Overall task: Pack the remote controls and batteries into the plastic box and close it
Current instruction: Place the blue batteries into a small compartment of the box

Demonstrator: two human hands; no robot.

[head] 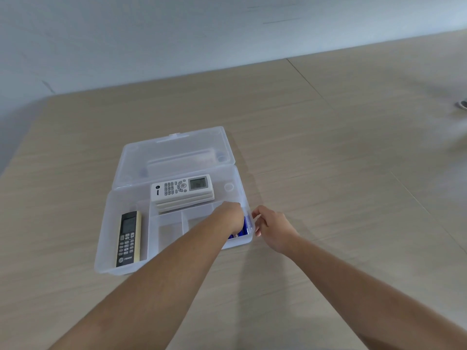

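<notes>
A clear plastic box (106,248) sits open on the table, its lid (177,147) folded back on the far side. White remotes (182,189) lie stacked at the back of the box. At its left end lies a black remote (128,238). Blue batteries (246,227) show in the right front compartment. My left hand (231,215) reaches down into that compartment over the batteries; its fingers are hidden, so its hold is unclear. My right hand (271,228) rests against the outside of the box's right wall, fingers curled at the rim.
The box stands on a light wooden table (328,147) that runs to a pale wall at the back. A small grey object (462,104) lies at the far right edge. Two inner compartments (177,223) of the tray show nothing inside.
</notes>
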